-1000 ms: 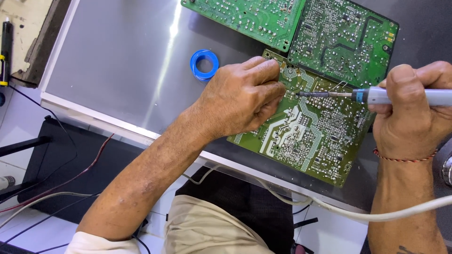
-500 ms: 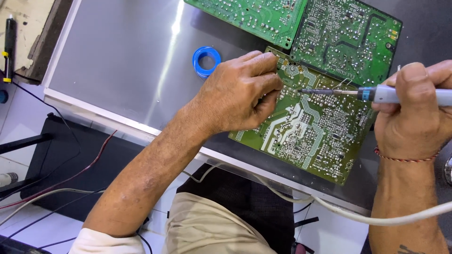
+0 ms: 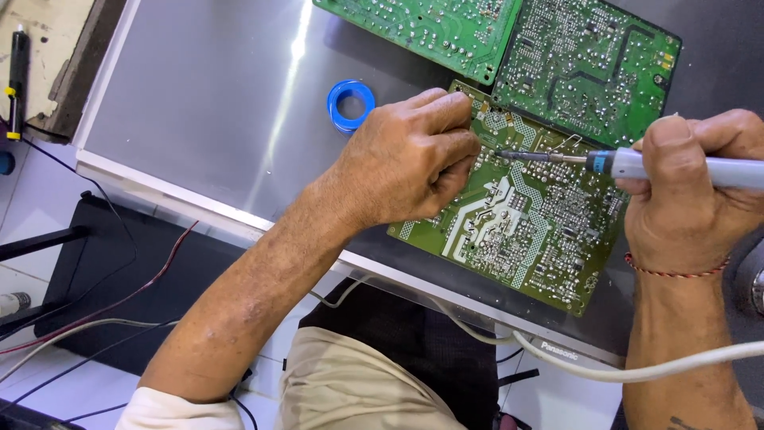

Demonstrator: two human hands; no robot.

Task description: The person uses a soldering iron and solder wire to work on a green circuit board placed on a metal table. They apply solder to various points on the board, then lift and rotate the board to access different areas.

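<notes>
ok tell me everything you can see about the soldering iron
The soldering iron has a pale grey-blue handle, a blue collar and a thin dark metal shaft ending in a tip. It lies nearly level, pointing left. The right hand grips the handle, hiding most of it. The tip sits over the solder side of the green circuit board, close to the fingers of the left hand, which rests on that board. Whether the tip touches the board cannot be told.

A flat grey panel (image 3: 199, 119) with a white frame is serving as the work surface, and three green circuit boards (image 3: 517, 231) and a blue solder spool (image 3: 350, 104) are lying directly on it.
</notes>
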